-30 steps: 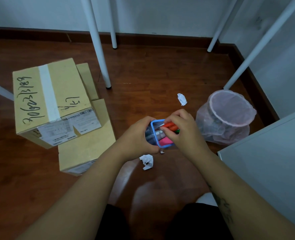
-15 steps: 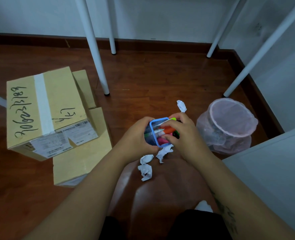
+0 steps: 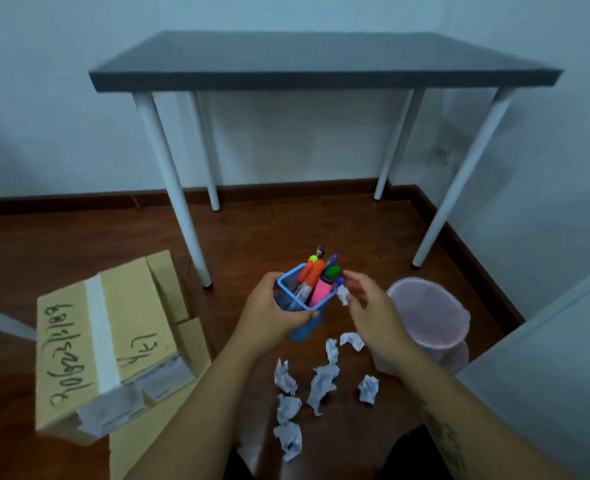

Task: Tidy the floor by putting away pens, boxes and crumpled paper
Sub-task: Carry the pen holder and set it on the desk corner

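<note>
Square blue mesh pen holder (image 3: pixel 302 299)

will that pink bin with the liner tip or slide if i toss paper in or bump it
The pink plastic wastebasket looks thin-walled and holds nothing visible, so it is probably light and would slide on the smooth wooden floor. Its wide mouth suggests the crumpled white paper balls would barely move it.

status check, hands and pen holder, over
Left hand grips blue pen holder, pens inside. Right hand open beside it. Crumpled paper on floor; pink bin right.
</note>
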